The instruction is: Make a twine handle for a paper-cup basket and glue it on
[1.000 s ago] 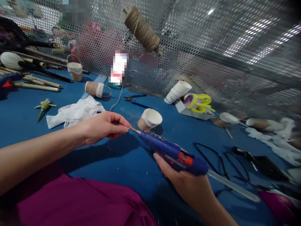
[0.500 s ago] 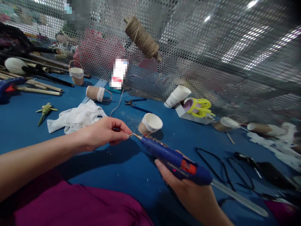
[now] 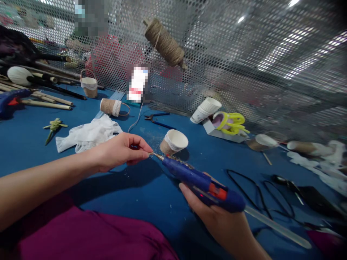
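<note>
My right hand (image 3: 217, 216) is wrapped round a blue hot glue gun (image 3: 200, 180) with an orange patch and a long clear glue stick out of its back. My left hand (image 3: 132, 150) pinches something thin and brownish at its fingertips, too small to make out. The glue gun's metal nozzle meets that spot, right at the fingertips. Just beyond the nozzle stands a small paper cup (image 3: 175, 141) wrapped in twine with a white lace rim. White lace (image 3: 88, 133) lies in a heap behind my left wrist.
Pliers (image 3: 159, 121) lie behind the cup. Two small handled baskets (image 3: 89, 88) are at back left, one tipped over. Stacked paper cups (image 3: 205, 109) lean by yellow-handled scissors (image 3: 231, 122). A twine spool (image 3: 165, 42) hangs on the mesh. Black cable (image 3: 257, 187) loops at right.
The view has tilted slightly upward, so everything sits a little lower in the picture. Both hands keep their hold, with the nozzle staying at the left fingertips.
</note>
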The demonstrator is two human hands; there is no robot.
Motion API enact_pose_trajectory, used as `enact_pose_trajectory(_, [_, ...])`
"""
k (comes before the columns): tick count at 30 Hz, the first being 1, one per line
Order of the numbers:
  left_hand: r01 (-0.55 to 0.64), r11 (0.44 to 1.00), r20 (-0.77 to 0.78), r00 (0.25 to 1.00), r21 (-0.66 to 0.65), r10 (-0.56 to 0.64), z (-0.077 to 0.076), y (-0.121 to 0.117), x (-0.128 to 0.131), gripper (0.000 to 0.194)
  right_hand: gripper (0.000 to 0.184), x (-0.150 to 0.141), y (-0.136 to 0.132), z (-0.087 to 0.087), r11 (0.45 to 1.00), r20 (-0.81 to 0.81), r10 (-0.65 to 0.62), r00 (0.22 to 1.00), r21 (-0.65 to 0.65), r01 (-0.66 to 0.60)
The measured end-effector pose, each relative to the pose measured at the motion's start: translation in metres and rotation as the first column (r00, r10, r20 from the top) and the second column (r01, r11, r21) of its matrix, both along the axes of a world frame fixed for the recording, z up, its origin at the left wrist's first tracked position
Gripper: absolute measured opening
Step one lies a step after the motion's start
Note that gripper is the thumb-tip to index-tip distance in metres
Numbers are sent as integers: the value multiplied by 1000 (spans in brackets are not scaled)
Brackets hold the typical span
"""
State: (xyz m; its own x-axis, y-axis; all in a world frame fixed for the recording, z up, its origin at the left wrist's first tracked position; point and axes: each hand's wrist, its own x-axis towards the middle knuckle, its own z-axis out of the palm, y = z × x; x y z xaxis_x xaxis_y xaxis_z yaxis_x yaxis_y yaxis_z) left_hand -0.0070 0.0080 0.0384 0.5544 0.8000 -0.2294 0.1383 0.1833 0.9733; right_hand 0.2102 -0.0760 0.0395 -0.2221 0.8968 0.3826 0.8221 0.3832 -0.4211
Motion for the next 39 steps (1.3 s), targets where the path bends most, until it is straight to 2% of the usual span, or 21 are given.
enact_pose_trajectory(2, [3, 1000, 2, 1000, 11, -3, -1, 0, -1, 9, 21, 1, 0, 0, 1000, -2, -2, 1000, 17, 2])
enact_pose_trajectory(5, [7, 1000, 12, 1000, 23, -8, -3, 1, -2, 9, 20, 4, 0, -3, 996, 25, 61, 998, 61, -62])
enact_pose_trajectory(8, [7, 1000, 15, 1000, 16, -7, -5, 2, -2, 9, 19, 5, -1, -5, 998, 7, 66, 998, 1, -66])
enact_pose_trajectory(11, [9, 1000, 14, 1000, -3, -9, -5, 1, -3, 9, 18, 4, -2, -6, 999, -29, 7, 1000, -42, -8])
enact_pose_trajectory(18, [-20, 990, 95, 995, -142, 34, 0, -1, -2, 7, 14, -1, 0, -1, 989, -131, 16, 991, -145, -35])
enact_pose_trajectory(27, [-14, 965, 166, 984, -261, 59, -1, 0, 0, 5, 11, -4, -2, 0, 994, -127, 38, 991, -98, -51])
enact_pose_trajectory(30, [-10, 962, 183, 981, -274, 62, -1, 0, 0, 6, 8, -1, -2, -2, 994, -162, -5, 987, -112, -13])
enact_pose_trajectory(33, [-9, 959, 190, 980, -282, 65, 0, -1, 0, 6, 9, 3, -1, -4, 981, -260, -89, 962, -190, 39])
enact_pose_trajectory(36, [-15, 958, 188, 980, -288, 72, 0, -1, 0, 6, 22, 2, -3, -6, 938, -390, -225, 893, -334, 90])
enact_pose_trajectory(39, [-15, 957, 202, 977, -288, 76, -1, -1, 0, 7, 23, -5, -5, -2, 890, -504, -293, 812, -455, 39])
